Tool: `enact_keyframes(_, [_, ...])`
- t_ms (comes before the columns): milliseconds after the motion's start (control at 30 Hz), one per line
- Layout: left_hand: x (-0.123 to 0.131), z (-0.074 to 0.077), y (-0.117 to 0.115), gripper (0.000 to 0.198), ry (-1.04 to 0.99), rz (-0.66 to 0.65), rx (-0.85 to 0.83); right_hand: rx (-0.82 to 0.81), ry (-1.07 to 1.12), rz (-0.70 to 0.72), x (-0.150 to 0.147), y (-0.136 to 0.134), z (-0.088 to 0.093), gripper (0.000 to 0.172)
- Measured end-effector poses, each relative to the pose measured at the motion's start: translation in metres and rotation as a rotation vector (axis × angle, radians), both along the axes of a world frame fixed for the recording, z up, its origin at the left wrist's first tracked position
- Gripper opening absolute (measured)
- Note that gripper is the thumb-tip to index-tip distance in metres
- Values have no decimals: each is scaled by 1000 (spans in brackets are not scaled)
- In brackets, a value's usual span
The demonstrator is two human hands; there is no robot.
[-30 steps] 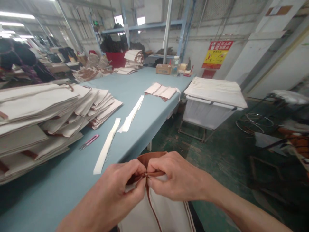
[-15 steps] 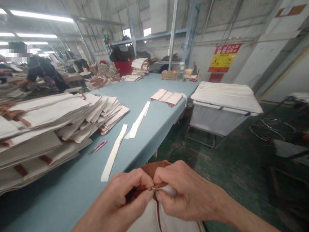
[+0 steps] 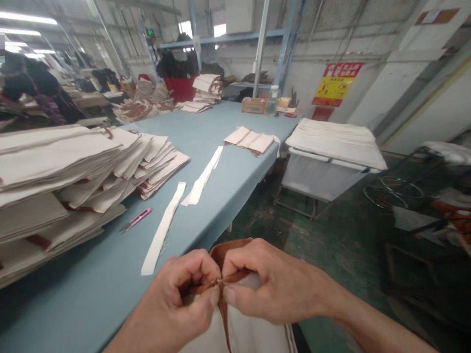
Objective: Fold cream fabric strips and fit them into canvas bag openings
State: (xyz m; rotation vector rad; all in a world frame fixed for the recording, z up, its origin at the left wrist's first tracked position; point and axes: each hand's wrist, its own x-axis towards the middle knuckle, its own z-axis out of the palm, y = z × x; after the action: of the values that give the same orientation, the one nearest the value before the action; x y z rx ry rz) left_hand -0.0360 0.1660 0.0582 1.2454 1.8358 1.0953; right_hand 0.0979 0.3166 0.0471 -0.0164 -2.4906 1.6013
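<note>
Low in front of me is a cream fabric piece with brown trim, probably a bag panel; its lower part runs out of view. My left hand is closed, thumb and forefinger pinching the brown-edged seam. Right beside it, my right hand is closed too and pinches the same edge, so the fingertips nearly meet. A brown strap loops up behind the fingers. Down the middle of the fabric runs a brown strip. What exactly lies between the fingertips is mostly hidden.
Left on the blue table lie stacked cream fabric pieces, pink thread snips and two white strips. A folded fabric piece lies farther back. At right stands a white bin topped with cloth. A person bends at far left.
The view has swung slightly to the right. Both hands still pinch the fabric edge close together, and the brown strip below the fingers shows more.
</note>
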Motion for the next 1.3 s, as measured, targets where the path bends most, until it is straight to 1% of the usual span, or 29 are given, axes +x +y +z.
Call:
enact_keyframes(167, [-3, 1, 4, 19, -7, 13, -39, 69, 39, -72, 0, 0, 0, 9])
enact_keyframes(233, [-4, -1, 2, 20, -1, 17, -47, 150, 104, -98, -1, -1, -2, 9])
enact_keyframes(267, [-5, -3, 1, 19, 6, 22, -43, 235, 150, -117, -1, -2, -3, 10])
enact_keyframes(333, [-7, -9, -2, 18, 21, 33, -26, 465, 249, -163, -3, -5, -7, 13])
enact_keyframes(433, [-12, -18, -5, 14, 8, 42, -23, 773, 331, -203, -7, -10, -14, 22])
enact_keyframes(533, [-16, -24, -5, 14, -7, 37, -48, 953, 348, -164, -11, -12, -19, 27])
enact_keyframes(600, [-18, -25, -6, 15, -12, 16, -55, 992, 305, -102, -13, -11, -19, 27])
enact_keyframes(667, [-19, -26, -9, 16, -4, -8, -46, 941, 204, -24, -13, -8, -17, 24])
enact_keyframes(700, [-20, -26, -10, 16, 5, -19, -43, 878, 147, 15, -13, -6, -14, 22])
enact_keyframes(767, [-20, -26, -15, 16, 37, -28, -28, 685, 71, 69, -13, -3, -9, 18])
enact_keyframes(833, [-20, -24, -19, 17, 81, -34, 0, 484, 59, 59, -12, -2, -5, 11])
enact_keyframes(900, [-20, -22, -22, 18, 131, -40, 37, 358, 78, 11, -12, -4, -5, 5])
enact_keyframes(967, [-20, -20, -23, 19, 196, -42, 80, 309, 99, -31, -14, -8, -9, 10])
enact_keyframes(1067, [-20, -18, -23, 20, 318, -56, 120, 278, 98, -64, -16, -13, -13, 18])
enact_keyframes(1233, [-19, -12, -20, 21, 483, -70, 161, 224, 47, -40, -15, -13, -10, 22])
enact_keyframes(1300, [-20, -6, -18, 21, 487, -119, 133, 224, 1, -21, -14, -11, -6, 25])
